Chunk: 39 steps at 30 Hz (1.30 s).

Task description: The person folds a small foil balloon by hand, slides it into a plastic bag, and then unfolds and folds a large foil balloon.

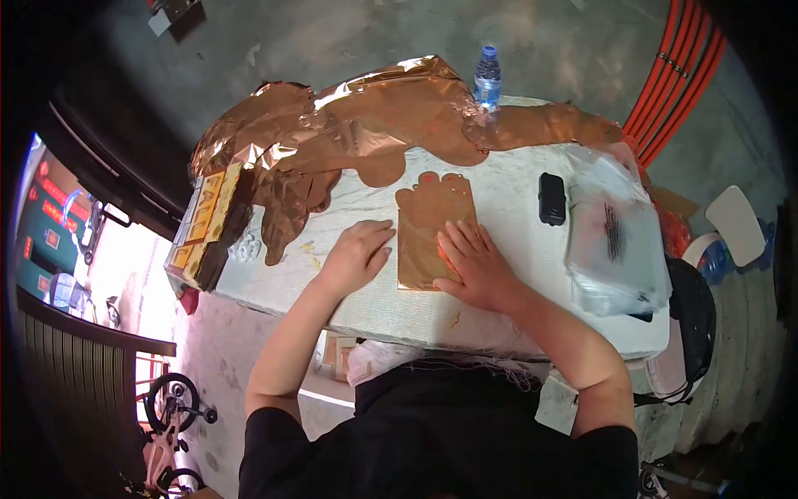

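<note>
A flat, folded piece of copper-coloured foil [422, 245], shaped like a deflated foil balloon, lies in front of me on the white-covered table. It has straight sides and a scalloped far end. My right hand [478, 264] lies flat across its right half, fingers stretched out. My left hand [357, 254] rests on the table just left of the foil, thumb apart from the loosely bent fingers, with nothing visible in it. Behind, a large crumpled sheet of the same shiny foil [366, 125] spreads along the far edge of the table.
A water bottle [488, 79] stands at the far edge. To the right are a black case [551, 199] and a stack of clear plastic bags [615, 241]. A yellow printed box [205, 224] sits on the left. Small scraps [453, 319] lie near the front edge.
</note>
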Available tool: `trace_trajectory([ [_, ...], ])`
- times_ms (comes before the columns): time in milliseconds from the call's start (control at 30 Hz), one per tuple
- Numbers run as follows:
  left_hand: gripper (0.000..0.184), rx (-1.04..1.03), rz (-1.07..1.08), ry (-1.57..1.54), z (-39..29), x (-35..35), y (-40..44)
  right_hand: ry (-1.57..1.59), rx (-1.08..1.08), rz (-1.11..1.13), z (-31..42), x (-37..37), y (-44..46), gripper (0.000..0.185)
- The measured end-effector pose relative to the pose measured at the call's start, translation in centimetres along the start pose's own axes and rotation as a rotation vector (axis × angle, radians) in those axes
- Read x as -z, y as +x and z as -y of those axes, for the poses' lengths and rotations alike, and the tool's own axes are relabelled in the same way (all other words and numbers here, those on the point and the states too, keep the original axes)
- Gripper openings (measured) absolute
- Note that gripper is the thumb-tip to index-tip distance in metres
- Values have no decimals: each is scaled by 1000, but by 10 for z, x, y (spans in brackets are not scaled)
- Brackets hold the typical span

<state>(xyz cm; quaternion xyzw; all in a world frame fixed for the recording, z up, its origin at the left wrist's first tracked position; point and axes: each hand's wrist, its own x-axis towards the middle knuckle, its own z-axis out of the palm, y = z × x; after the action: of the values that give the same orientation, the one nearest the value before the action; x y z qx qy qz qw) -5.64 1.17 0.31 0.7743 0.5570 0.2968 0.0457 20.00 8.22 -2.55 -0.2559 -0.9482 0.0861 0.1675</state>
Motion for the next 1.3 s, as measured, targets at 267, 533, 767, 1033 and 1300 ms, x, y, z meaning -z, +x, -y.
trace_trajectory([
  [267, 35, -212, 124, 53, 9, -5, 11, -28, -5, 23, 1, 3, 1, 76],
  [533, 29, -298, 138, 14, 2, -3, 21, -57, 0, 39, 1, 3, 1, 77],
  [767, 31, 288, 161, -963, 35, -29, 28, -64, -14, 69, 1, 3, 1, 77],
  [1033, 38, 504, 78, -769, 21, -39, 39, -67, -6, 58, 2, 5, 2, 76],
  [1300, 50, 423, 0, -516, 11, -36, 36, -72, 14, 37, -1, 1, 1, 75],
])
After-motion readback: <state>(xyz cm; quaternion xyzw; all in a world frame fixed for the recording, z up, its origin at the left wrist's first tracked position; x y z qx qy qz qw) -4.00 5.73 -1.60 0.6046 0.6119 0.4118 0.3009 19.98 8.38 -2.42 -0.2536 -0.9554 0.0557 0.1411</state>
